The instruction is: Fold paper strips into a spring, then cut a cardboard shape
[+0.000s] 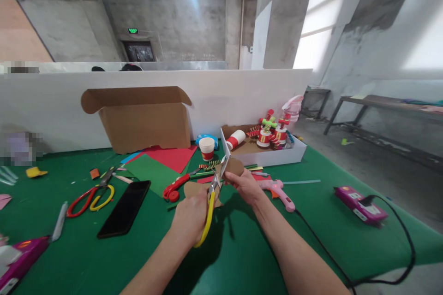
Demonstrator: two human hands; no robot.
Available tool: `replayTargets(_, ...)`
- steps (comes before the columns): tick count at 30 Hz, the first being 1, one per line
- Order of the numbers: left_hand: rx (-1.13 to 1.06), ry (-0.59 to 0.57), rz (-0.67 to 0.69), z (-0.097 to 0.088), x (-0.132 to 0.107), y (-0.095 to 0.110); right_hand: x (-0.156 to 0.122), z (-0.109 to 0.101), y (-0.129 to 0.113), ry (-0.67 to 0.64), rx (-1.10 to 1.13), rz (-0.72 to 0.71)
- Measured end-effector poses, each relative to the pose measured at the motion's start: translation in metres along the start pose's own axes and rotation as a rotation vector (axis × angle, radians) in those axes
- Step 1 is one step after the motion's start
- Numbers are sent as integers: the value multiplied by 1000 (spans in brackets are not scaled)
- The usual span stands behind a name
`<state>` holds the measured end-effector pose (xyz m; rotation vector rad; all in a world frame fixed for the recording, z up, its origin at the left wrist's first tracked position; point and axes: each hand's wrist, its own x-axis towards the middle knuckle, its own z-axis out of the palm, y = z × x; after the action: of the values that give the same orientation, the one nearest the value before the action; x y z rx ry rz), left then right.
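My left hand (191,214) is closed around the yellow handles of a pair of scissors (208,215), whose blades point up and away from me. In my right hand (247,185) a rounded piece of brown cardboard (234,166) is pinched between thumb and fingers. The blades meet the cardboard's left side; whether they bite into it I cannot tell. Partly hidden behind my left hand is more brown cardboard (192,188). Just beyond it rests a red-handled tool (175,187). A pink glue gun (277,189) lies right of my right hand.
A white box (277,156) holds decorated paper-cup figures. Near it stands a paper cup (206,148). Leftward are a black phone (124,209), red-and-yellow scissors (93,196), green paper (152,170) and red paper (173,156). A power strip (362,205) trails its cord at right.
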<state>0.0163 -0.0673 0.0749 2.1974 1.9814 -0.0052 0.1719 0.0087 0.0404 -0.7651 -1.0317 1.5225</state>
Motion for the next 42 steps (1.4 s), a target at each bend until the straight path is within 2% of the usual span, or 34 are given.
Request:
replayTargets(21, -60, -18, 26, -5, -4, -2, 1, -13, -7, -59, -88, 26)
replayTargets(29, 23, -5, -1, 2, 2, -4, 1, -1, -8, 119, 86, 50)
replayTargets(42, 15, -42, -37, 1, 3, 1, 0, -10, -10, -44, -85, 31)
